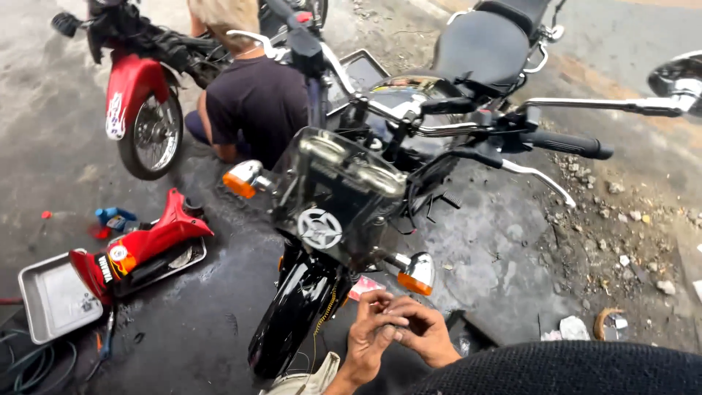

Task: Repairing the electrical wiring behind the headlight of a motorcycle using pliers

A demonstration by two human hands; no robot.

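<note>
A person's 2 bare hands meet at the near edge of the scene, just in front of a black motorcycle (322,241) parked on wet, oil-stained concrete. The left hand (368,338) and right hand (424,330) are pressed together, fingers curled around something small between them; what they pinch is too hidden to tell. Just beyond the hands sits the bike's orange turn signal (417,276) in its chrome housing, with a second orange signal (243,180) on the left side of the tinted windscreen (333,192). The black front fender (289,314) gleams below. A chrome mirror (678,75) juts out at far right above the handlebar grip (574,144). To the left, a red fairing panel (142,245) lies across a metal tray (51,300) on the ground. Farther off, another person in a dark shirt (256,102) crouches beside a red motorcycle (135,91), back to the camera. Loose gravel and rubble litter the ground at right.
</note>
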